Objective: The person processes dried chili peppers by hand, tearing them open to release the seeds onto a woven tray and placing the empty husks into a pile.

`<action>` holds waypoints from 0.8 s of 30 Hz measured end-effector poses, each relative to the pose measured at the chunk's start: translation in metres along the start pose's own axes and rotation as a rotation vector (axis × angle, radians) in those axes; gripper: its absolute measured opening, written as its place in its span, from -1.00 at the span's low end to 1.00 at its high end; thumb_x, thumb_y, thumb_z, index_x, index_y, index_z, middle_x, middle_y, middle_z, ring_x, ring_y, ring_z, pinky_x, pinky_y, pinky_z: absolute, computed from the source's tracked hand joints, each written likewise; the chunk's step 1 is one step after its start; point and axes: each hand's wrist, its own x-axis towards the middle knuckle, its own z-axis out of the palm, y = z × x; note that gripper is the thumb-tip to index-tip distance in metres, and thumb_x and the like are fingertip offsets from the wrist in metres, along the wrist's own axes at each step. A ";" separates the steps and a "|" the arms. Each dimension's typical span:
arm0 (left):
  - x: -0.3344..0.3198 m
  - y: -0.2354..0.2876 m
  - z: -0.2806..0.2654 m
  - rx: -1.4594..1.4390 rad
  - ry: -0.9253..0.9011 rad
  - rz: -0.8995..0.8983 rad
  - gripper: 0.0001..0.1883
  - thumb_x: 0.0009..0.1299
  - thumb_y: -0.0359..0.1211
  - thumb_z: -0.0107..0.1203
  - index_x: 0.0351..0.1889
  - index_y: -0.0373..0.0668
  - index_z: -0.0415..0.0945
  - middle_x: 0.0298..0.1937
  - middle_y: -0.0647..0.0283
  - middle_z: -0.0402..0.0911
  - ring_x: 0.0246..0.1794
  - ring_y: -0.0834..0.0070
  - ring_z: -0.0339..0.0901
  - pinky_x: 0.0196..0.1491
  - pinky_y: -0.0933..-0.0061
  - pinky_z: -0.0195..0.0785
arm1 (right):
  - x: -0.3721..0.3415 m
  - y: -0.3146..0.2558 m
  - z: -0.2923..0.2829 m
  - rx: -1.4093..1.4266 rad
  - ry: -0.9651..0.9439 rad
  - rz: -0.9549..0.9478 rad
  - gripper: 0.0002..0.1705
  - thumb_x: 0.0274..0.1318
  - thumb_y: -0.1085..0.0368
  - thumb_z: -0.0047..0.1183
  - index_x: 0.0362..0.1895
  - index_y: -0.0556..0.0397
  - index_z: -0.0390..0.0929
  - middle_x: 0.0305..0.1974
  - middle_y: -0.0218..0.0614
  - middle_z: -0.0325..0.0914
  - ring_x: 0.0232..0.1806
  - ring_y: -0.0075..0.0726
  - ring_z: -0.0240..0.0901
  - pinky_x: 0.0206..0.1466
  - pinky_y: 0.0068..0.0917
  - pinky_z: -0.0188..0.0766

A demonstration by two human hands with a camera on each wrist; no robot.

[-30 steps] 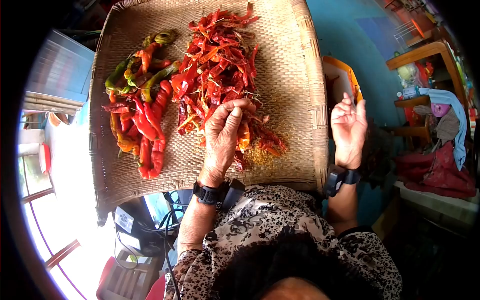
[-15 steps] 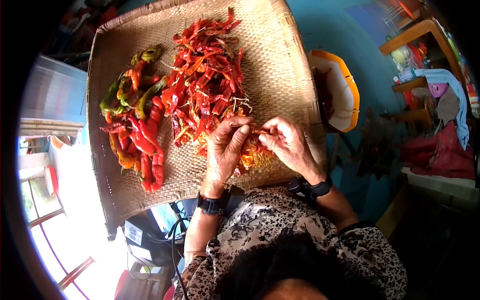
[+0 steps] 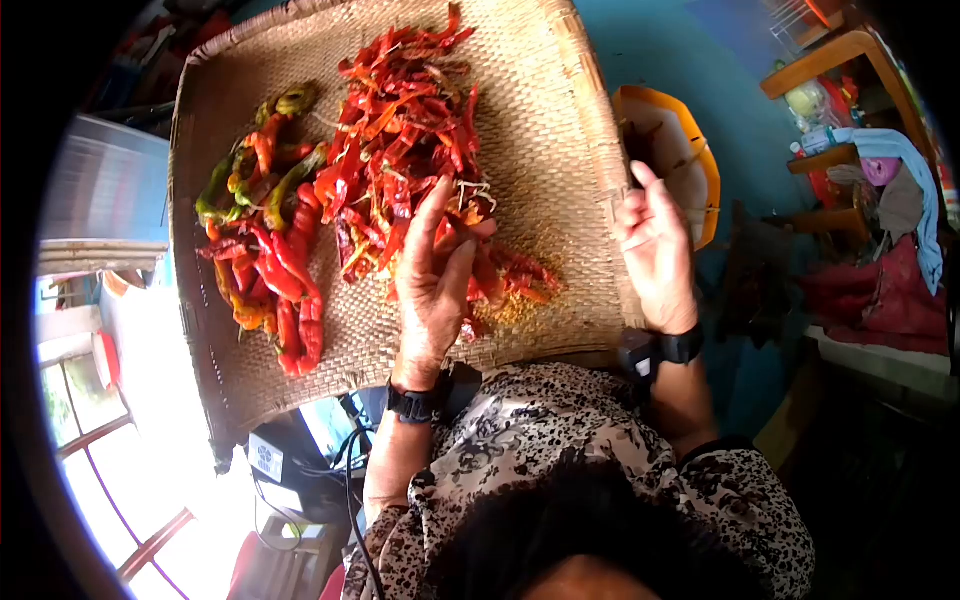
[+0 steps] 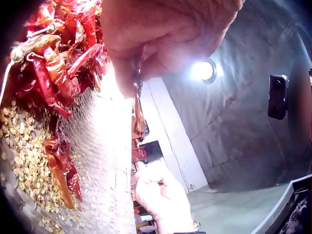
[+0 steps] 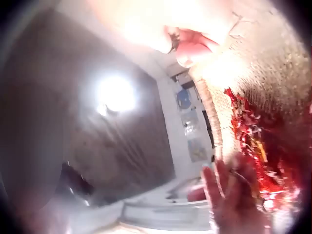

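Now the hands are apart: half a second ago they met over the dried chillies (image 3: 395, 130); the right hand (image 3: 657, 255) is now at the woven tray's (image 3: 540, 130) right rim, beside the orange-rimmed bucket (image 3: 711, 190). Judgement: joint handling is interrupted. Left hand (image 3: 428, 300) has its index finger straight and thumb apart, over the pile's lower end. Right index is extended, other fingers bent; cannot tell whether they hold anything. Bare weave separates pile from right rim; fresh chillies (image 3: 278, 265) crowd the left; loose seeds (image 3: 515, 308) lie toward the near edge.
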 end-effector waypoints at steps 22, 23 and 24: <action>-0.004 -0.041 0.017 1.111 -0.410 0.308 -0.83 0.19 -0.55 0.07 -0.24 -0.25 0.45 -0.16 0.05 0.46 -0.21 0.15 0.54 -0.18 0.26 0.49 | 0.010 -0.012 -0.006 0.337 -0.161 0.277 -0.50 0.33 0.00 -0.08 0.08 0.17 0.45 -0.45 -0.39 0.51 -0.45 -0.56 0.37 -0.52 -0.68 0.30; -0.005 -0.045 0.018 1.194 -0.412 0.363 -0.82 0.15 -0.55 0.07 -0.27 -0.23 0.44 -0.17 0.05 0.43 -0.21 0.17 0.53 -0.19 0.27 0.49 | 0.004 -0.003 -0.004 0.266 -0.210 0.267 -0.56 0.34 0.03 -0.09 0.05 0.13 0.49 -0.44 -0.39 0.52 -0.46 -0.57 0.38 -0.52 -0.68 0.32; -0.006 -0.047 0.018 1.277 -0.417 0.419 -0.81 0.11 -0.55 0.08 -0.31 -0.20 0.42 -0.18 0.06 0.40 -0.22 0.19 0.52 -0.20 0.29 0.49 | -0.003 0.006 -0.002 0.101 -0.200 0.234 -0.61 0.34 0.08 -0.07 0.02 0.11 0.51 -0.44 -0.41 0.52 -0.49 -0.59 0.37 -0.54 -0.70 0.30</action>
